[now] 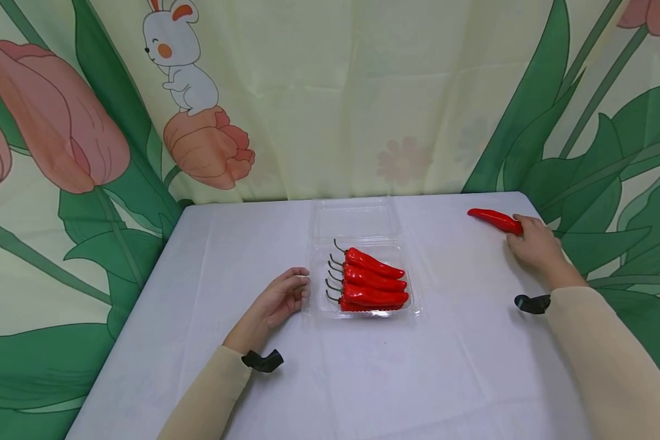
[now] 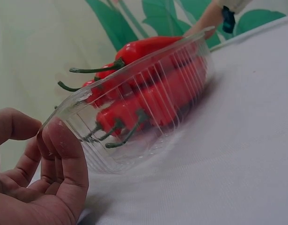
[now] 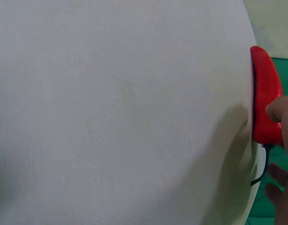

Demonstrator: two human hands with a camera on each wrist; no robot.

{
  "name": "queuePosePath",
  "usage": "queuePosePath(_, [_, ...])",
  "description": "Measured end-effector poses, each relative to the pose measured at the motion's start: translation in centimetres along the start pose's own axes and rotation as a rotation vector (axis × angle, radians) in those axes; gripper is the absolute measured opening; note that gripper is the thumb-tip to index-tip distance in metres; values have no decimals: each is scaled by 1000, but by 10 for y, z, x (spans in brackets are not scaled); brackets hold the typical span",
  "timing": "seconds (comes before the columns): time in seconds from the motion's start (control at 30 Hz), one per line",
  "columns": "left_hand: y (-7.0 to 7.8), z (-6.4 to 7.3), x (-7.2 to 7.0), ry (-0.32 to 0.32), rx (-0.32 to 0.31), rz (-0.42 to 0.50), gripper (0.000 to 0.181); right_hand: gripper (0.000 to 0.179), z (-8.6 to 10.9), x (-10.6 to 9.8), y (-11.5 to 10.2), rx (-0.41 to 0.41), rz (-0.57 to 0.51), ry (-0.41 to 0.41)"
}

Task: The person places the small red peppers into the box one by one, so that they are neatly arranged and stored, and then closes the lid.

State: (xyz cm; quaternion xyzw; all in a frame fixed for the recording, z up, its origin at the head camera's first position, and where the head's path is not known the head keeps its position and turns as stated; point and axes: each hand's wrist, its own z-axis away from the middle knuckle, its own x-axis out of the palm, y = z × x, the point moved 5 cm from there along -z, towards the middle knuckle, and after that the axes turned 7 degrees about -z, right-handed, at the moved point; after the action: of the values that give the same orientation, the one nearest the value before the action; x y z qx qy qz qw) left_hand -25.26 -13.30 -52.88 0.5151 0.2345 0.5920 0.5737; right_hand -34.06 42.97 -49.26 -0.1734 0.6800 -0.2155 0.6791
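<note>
A clear plastic clamshell box [image 1: 316, 252] sits on the table with its lid folded back. Several red chili peppers [image 1: 371, 278] lie side by side in it, green stems toward the left. My left hand [image 1: 280, 297] is at the box's left side. In the left wrist view, its thumb and fingertips pinch the box's rim [image 2: 85, 93] at a corner. At the table's far right, my right hand [image 1: 536, 247] grips one more red chili pepper [image 1: 492, 219] near its stem end. The right wrist view shows that pepper [image 3: 266, 86], green stem hanging beside my fingers.
A white cloth [image 1: 451, 366] covers the table. The hinged lid [image 1: 354, 220] lies flat behind the box, near the table's back edge. A curtain [image 1: 319, 98] printed with tulips and a rabbit hangs behind. Each wrist wears a black strap piece [image 1: 262, 361].
</note>
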Motion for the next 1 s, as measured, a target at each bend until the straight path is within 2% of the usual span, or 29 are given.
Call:
queuePosePath(0.23, [0, 0, 2, -18, 15, -4, 14, 56, 3, 2, -3, -1, -2, 76])
queuePosePath(0.37, [0, 0, 1, -18, 12, -1, 15, 54, 4, 2, -8, 28, -22, 72])
queuePosePath(0.57, [-1, 0, 0, -17, 8, 9, 14, 50, 4, 2, -25, 66, -75, -3])
queuePosePath(0.67, [0, 0, 0, -16, 8, 4, 14, 56, 5, 4, -35, 64, -105, -51])
queuePosePath(0.83, [0, -1, -1, -15, 11, 0, 14, 68, 3, 10, -48, -1, -54, -141])
queuePosePath(1.0, [-1, -2, -1, -21, 13, 8, 15, 63, 2, 15, -55, -37, -6, -192])
